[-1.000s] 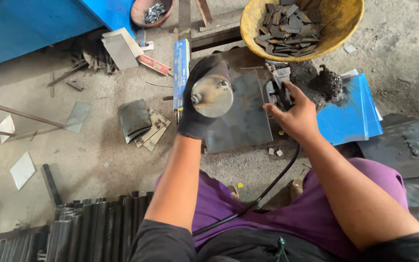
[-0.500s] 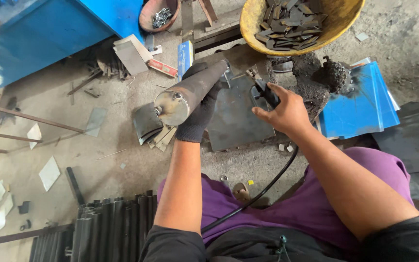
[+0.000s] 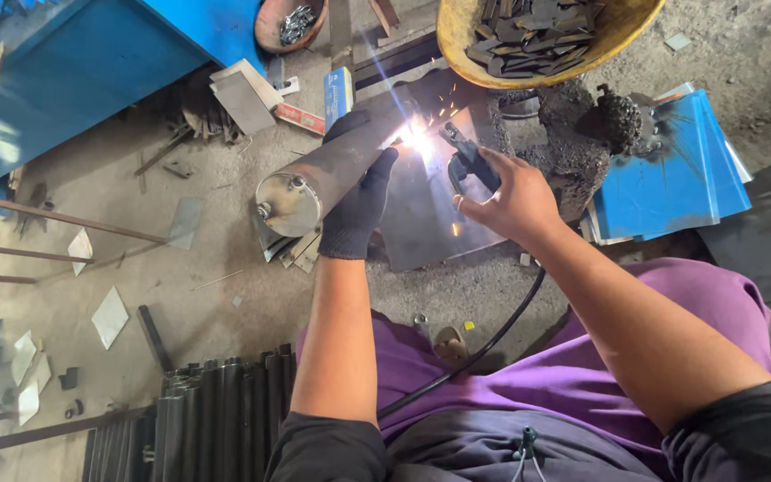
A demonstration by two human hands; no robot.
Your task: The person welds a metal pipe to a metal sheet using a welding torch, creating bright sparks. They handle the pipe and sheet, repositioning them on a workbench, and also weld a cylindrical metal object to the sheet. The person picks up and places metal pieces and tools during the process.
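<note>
Now the metal cylinder [image 3: 332,170] lies tilted, its long axis running from the capped round end at near left to the sparking far right end. It is grey, smooth steel above a flat steel plate [image 3: 421,223]. The gloved left hand [image 3: 359,210] grasps the cylinder; the bare right hand [image 3: 510,201] grips a black electrode holder [image 3: 468,161].

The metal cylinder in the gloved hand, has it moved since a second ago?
Yes. The metal cylinder has tipped from end-on to slanting, its far end now at the sparks over the dark steel plate.
</note>
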